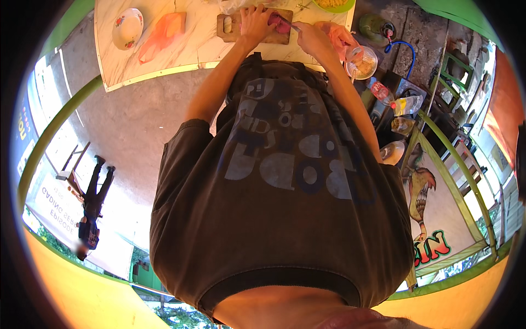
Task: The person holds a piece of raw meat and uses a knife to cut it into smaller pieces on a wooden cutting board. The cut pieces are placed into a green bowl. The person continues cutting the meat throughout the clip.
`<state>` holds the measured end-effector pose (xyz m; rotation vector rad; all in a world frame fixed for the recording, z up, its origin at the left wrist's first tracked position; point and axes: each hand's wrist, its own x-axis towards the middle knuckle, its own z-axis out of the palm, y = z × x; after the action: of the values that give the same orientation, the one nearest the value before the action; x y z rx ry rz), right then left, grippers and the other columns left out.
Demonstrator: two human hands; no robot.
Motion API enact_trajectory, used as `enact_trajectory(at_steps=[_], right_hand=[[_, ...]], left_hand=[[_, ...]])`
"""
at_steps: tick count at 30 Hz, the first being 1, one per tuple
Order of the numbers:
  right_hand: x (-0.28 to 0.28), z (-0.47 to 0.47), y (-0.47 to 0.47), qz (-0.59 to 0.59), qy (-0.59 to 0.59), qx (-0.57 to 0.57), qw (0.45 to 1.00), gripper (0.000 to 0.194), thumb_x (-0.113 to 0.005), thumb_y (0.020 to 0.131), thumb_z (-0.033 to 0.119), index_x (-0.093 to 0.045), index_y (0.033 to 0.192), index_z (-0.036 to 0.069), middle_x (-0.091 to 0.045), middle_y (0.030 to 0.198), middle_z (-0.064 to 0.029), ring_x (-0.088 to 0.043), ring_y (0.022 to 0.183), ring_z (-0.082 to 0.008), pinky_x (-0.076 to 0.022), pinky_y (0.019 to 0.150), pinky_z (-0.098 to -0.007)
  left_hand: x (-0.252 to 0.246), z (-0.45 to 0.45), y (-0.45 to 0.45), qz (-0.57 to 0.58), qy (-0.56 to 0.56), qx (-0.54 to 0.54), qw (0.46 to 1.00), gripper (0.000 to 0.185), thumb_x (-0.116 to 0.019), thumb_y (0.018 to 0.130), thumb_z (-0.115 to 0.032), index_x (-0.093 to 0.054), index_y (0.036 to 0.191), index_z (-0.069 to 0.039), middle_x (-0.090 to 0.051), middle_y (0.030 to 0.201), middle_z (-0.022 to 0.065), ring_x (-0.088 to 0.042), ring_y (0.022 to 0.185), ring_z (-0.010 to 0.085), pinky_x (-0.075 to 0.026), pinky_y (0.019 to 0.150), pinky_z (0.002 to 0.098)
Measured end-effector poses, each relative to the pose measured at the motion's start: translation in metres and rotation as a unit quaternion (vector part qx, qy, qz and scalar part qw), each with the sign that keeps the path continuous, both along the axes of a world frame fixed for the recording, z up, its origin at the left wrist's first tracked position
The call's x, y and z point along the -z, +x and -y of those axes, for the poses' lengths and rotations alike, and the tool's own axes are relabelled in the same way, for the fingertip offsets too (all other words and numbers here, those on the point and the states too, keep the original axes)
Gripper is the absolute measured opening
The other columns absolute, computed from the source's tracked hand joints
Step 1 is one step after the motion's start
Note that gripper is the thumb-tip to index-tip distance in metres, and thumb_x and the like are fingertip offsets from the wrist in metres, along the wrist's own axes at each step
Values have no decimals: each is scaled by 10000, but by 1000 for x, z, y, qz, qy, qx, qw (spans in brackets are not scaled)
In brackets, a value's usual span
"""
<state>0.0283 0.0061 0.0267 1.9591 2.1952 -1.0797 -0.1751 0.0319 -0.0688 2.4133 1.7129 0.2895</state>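
Observation:
A piece of raw red meat lies on the right part of a wooden cutting board. My left hand rests on the board, its thumb side against the meat's left edge and the fingers spread towards the far edge. My right hand is closed round the handle of a knife, whose blade reaches left over the meat. Whether the blade has cut in cannot be told. The board lies on a marble-patterned table. Near my right wrist are an orange plastic bag and a perforated metal strainer.
Further left on the table are a floral bowl and an orange plastic bag. A green bowl of yellow food stands at the back right. Right of the table are a gas cylinder and a plastic bottle. A person stands far off.

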Motion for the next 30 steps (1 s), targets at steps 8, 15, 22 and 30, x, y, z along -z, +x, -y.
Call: enact_trajectory(at_steps=[8, 15, 22, 30], right_hand=[[-1, -1, -9, 48, 34, -41, 997, 450, -537, 894, 88, -657, 1328, 111, -728, 978, -235, -717, 912, -405, -564, 785, -517], [-9, -7, -30, 101, 16, -58, 993, 376, -515, 911, 98, -675, 1247, 47, -725, 963, -280, -722, 907, -446, -577, 787, -540], [-22, -9, -35, 105, 59, -72, 990, 236, -524, 935, 112, -715, 949, -26, -736, 899, -258, -750, 852, -409, -607, 737, -494], [-17, -10, -25, 95, 35, -82, 991, 343, -494, 940, 120, -693, 1204, 33, -725, 955, -284, -725, 895, -452, -583, 774, -543]], left_hand=[[-5, -4, -6, 54, -28, 21, 998, 482, -819, 795, -424, -731, 1220, -213, -648, 1129, 31, -584, 1130, 280, -377, 988, 507], [5, -2, -3, 9, -21, 18, 1000, 474, -801, 798, -337, -717, 1249, -217, -631, 1167, 37, -582, 1138, 288, -375, 982, 525], [9, -2, -4, 28, -24, 14, 999, 474, -799, 796, -332, -718, 1248, -213, -632, 1157, 36, -582, 1143, 283, -370, 989, 514], [8, 0, -2, 25, -26, 9, 999, 470, -793, 807, -340, -718, 1251, -205, -632, 1170, 38, -587, 1147, 287, -372, 1006, 524]])
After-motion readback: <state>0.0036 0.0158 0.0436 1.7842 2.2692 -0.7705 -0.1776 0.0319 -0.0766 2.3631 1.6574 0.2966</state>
